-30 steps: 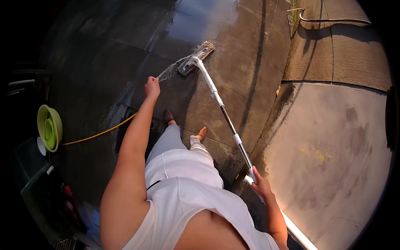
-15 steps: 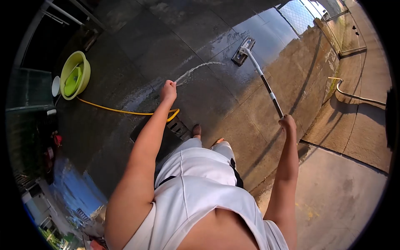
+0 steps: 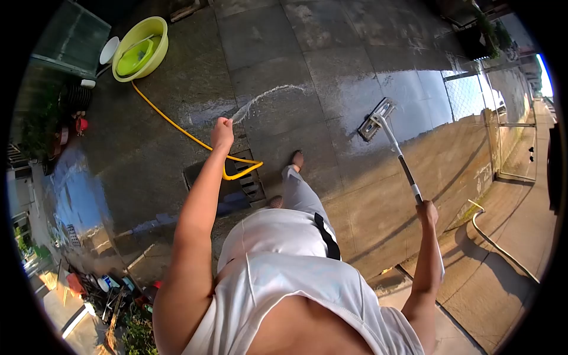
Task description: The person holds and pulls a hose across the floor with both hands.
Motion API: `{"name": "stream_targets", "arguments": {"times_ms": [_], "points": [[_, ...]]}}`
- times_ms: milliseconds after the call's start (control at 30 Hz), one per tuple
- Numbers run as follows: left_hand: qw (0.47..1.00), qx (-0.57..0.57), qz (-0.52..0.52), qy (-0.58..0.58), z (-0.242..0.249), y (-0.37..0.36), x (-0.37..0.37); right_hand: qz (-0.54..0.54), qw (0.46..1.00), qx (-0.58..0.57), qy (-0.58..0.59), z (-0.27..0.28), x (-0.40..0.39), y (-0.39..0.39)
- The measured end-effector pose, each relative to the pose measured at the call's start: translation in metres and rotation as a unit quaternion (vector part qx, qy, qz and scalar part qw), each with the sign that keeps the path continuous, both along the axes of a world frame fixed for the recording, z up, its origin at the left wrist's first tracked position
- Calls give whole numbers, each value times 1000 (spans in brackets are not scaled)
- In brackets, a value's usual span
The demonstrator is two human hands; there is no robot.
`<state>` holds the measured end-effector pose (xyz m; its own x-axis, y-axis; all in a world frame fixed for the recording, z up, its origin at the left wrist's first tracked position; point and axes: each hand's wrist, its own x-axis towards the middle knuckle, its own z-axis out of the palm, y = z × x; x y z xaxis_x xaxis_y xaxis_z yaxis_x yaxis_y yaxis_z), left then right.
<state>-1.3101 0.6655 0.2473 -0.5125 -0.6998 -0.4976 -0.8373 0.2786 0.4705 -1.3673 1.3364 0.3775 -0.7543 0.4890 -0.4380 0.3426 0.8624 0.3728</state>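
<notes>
- Left hand (image 3: 222,134): fist covers the hose end at the water jet; nozzle, if any, can't be made out.
- Yellow hose (image 3: 171,121): passes behind the left forearm; stretch up to the fist hidden.
- Right hand (image 3: 427,213): fingers cover part of the pole (image 3: 406,171); lower pole mostly behind hand and forearm.
- Brush head (image 3: 377,119): underside hidden against the ground.
- Rear shoe (image 3: 276,202): mostly behind the shirt.
- Drain grate (image 3: 251,187): partly covered by hose and arm.
- White bowl (image 3: 109,51): partly behind the tub (image 3: 161,54).
- Lower-left clutter (image 3: 109,290): cut by the round edge, too small to identify.
</notes>
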Motion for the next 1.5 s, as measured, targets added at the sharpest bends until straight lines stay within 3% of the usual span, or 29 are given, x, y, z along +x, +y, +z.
{"name": "stream_targets", "arguments": {"times_ms": [67,167,300,400,500,600,733,867,1067,1200,1267,1333,1500], "points": [[998,-2,40,52,-31,-22,-25,32,999,-9,-17,33,-2,-25],[992,8,105,76,-19,-43,-65,102,993,-26,-45,61,-16,-55],[990,-69,114,53,-17,-99,-100,161,981,-83,-62,83,-51,-126],[985,-103,126,51,4,-134,-108,240,962,-111,-66,69,-87,-184],[983,-145,114,16,-12,-180,-108,332,931,-128,-84,40,-130,-255],[978,-109,176,0,-3,-204,-115,376,904,-168,-116,4,-181,-341],[975,-109,192,-1,-29,-239,-119,412,879,-189,-149,-31,-238,-456],[975,-102,197,-30,-31,-258,-134,370,875,-262,-168,-51,-290,-510],[984,-96,147,-21,-41,-270,-163,201,886,-361,-211,-53,-310,-446],[989,-95,115,-11,-54,-266,-189,-89,849,-480,-201,18,-275,-407],[990,-90,105,1,-58,-260,-207,-160,857,-452,-189,60,-263,-398],[992,-84,90,16,-58,-254,-230,-206,853,-447,-174,91,-248,-382],[997,-76,33,-3,-54,-241,-291,-169,877,-435,-114,129,-234,-351]]}}
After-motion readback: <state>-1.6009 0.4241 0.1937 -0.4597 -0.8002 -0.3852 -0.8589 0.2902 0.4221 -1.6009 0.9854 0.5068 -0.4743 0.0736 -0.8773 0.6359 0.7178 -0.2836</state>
